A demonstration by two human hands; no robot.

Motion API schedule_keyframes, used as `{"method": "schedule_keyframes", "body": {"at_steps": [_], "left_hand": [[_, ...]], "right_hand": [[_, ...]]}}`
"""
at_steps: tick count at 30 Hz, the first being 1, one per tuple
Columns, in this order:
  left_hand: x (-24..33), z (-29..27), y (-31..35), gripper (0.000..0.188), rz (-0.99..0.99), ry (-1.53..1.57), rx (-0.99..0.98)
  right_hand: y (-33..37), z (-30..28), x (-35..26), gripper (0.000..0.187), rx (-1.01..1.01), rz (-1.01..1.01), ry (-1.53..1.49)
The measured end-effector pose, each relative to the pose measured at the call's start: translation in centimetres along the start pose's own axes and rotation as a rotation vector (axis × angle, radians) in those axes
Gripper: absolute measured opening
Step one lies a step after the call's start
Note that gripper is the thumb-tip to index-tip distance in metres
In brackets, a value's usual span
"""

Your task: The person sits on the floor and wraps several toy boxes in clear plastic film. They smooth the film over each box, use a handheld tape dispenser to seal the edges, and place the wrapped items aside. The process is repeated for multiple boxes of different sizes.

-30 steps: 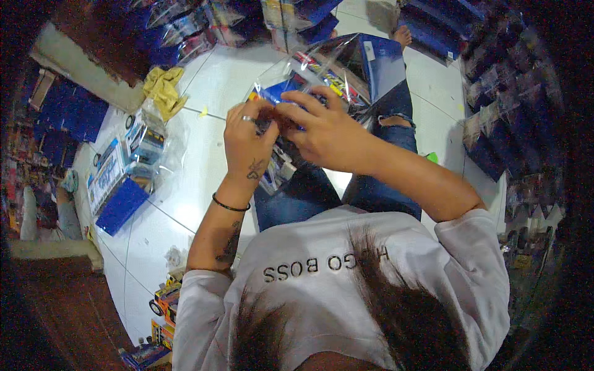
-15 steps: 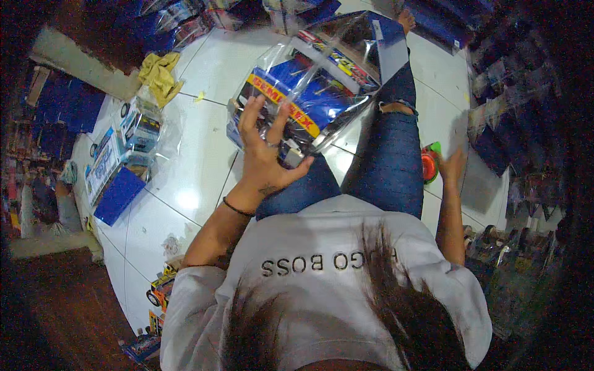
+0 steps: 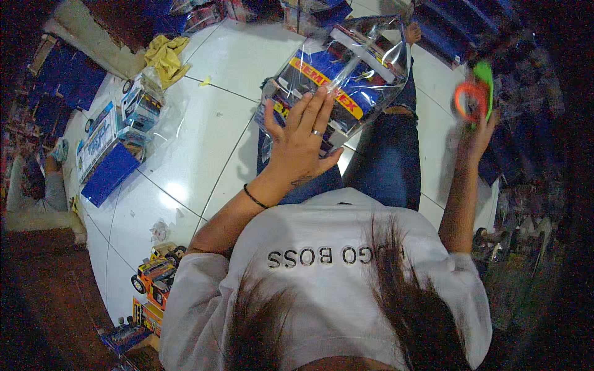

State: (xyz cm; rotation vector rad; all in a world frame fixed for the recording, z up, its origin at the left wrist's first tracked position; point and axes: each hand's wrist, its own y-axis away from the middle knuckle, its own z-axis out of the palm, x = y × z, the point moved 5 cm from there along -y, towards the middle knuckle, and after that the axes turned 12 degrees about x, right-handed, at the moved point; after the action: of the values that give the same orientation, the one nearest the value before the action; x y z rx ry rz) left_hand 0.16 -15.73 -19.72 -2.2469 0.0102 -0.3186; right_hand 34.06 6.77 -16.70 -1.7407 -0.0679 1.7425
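Note:
A toy truck in clear plastic wrap (image 3: 374,77), with a blue cover and a yellow-and-red lettered band, lies tilted between my legs. My left hand (image 3: 298,145) lies on its near side, fingers stretched over the plastic and thumb apart. It wears a ring and a dark wristband. Out to the right, my right hand (image 3: 476,137) grips the lower end of a green tape dispenser (image 3: 485,80) with an orange-red roll. That hand's fingers are partly hidden, and the dispenser is held off to the side of the package.
Blue-and-white wrapped toy trucks (image 3: 117,145) lie on the tiled floor at left, beside a crumpled yellow cloth (image 3: 166,60). Orange toy trucks (image 3: 154,278) stand near my left elbow. Stacked wrapped goods (image 3: 516,232) line the right. Another person's arm (image 3: 52,179) shows at far left.
My right hand has moved forward and outward with the tape dispenser, which was low beside my right leg. The wrapped truck has shifted right, and my left hand has moved right with it.

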Motion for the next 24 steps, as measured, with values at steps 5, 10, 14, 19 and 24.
{"method": "schedule_keyframes", "body": {"at_steps": [5,10,14,19,24], "left_hand": [[0.3,0.1,-0.2,0.101,-0.02,0.018,-0.025],[0.4,0.5,0.0,0.099,-0.019,0.041,0.064],[0.3,0.5,0.2,0.098,0.004,0.105,0.121],[0.1,0.4,0.0,0.106,0.012,0.084,0.124],[-0.8,0.8,0.3,0.099,-0.07,0.156,0.051]], "right_hand": [[12.0,21.4,-19.2,0.05,-0.728,-0.996,0.291],[18.9,30.3,-23.0,0.041,-1.495,-0.875,0.957],[22.4,34.9,-22.1,0.031,-1.708,-1.392,0.99],[25.6,38.7,-21.2,0.031,-2.006,-1.822,0.932],[20.7,29.1,-21.4,0.04,-1.403,-1.127,0.959]]}}
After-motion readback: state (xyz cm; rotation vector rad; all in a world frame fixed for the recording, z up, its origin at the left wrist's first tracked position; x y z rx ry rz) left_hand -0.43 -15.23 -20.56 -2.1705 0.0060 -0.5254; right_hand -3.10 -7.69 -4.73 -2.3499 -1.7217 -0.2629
